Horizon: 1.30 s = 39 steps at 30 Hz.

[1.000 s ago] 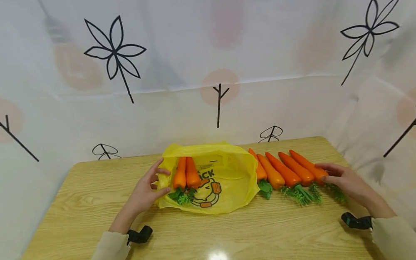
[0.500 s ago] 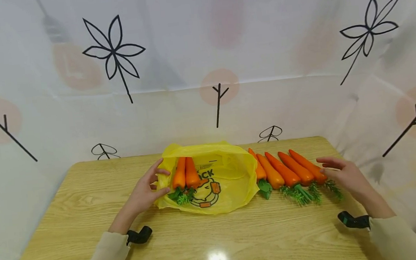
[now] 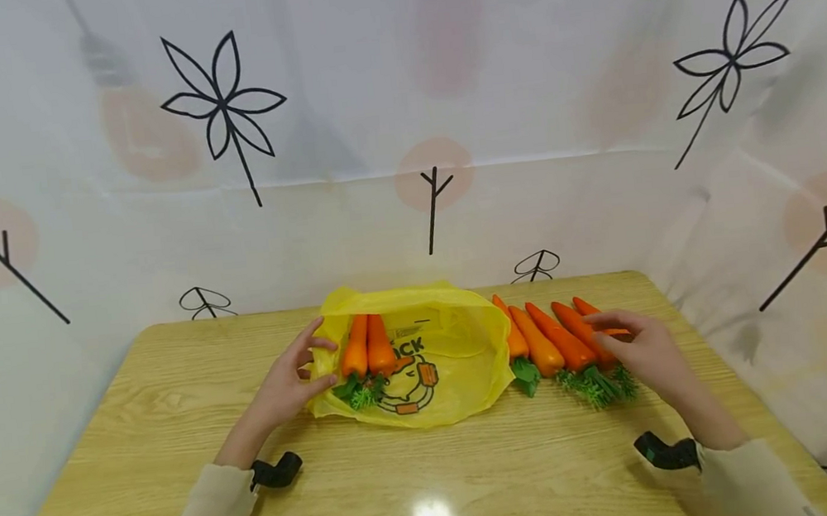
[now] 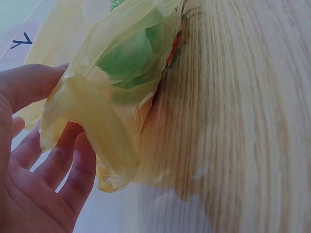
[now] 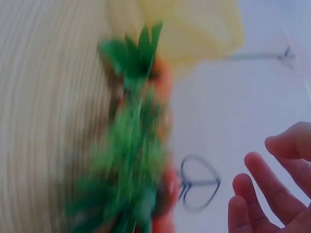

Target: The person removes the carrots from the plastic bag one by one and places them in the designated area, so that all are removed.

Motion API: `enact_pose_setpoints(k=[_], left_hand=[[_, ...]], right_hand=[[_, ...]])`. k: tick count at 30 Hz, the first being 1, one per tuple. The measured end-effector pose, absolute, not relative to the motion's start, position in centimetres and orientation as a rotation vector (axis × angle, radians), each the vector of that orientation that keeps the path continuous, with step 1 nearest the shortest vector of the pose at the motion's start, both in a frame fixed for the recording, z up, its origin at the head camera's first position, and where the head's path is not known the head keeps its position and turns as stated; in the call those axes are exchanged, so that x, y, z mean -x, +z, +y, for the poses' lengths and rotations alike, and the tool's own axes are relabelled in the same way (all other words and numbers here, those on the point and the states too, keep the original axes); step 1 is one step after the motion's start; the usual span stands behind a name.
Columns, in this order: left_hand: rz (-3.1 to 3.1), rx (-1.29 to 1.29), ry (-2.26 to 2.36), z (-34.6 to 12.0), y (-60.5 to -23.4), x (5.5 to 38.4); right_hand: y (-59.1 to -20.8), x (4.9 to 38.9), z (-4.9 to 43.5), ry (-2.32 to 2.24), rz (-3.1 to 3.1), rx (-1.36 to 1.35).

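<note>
One thin yellow plastic bag (image 3: 472,369); two tapered orange carrots with leafy green tops (image 3: 380,346) inside at nine o'clock; five similar carrots (image 3: 559,339) outside at three o'clock; two bare hands (image 3: 286,383); one wood-grain table (image 3: 332,498).

Booth-like space: printed sheeting (image 3: 351,231), wood-grain table (image 3: 153,424)

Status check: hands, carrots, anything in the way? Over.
Left hand grips left edge of yellow plastic bag. Right hand empty, at rightmost carrots. Two carrots bagged, five outside. Bag open, mouth unblocked.

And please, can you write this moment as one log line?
left hand: touching yellow bag; right hand: empty, by carrot row; bagged carrots: two visible
</note>
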<state>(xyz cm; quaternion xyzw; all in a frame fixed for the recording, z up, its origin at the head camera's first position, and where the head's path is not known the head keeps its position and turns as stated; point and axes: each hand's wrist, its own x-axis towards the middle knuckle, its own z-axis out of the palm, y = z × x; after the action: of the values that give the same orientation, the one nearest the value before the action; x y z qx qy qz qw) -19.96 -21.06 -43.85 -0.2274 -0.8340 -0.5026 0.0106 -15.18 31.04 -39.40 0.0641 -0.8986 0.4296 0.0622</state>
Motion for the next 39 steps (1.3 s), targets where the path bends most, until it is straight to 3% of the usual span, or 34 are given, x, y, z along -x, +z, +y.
enact_pose_setpoints(k=[10, 23, 39], left_hand=[[-2.595, 0.731, -1.573, -20.9, -44.0, 20.0], [-2.581, 0.730, -1.571, -20.6, -44.0, 20.0], [-2.596, 0.716, -1.586, -20.3, -44.0, 19.9]], right_hand=[[-38.7, 14.9, 25.7, 1.288, -2.649, -0.441], [-39.4, 17.2, 19.0, 1.399, -2.695, -0.748], [-40.4, 20.7, 12.5, 1.475, -2.780, -0.718]])
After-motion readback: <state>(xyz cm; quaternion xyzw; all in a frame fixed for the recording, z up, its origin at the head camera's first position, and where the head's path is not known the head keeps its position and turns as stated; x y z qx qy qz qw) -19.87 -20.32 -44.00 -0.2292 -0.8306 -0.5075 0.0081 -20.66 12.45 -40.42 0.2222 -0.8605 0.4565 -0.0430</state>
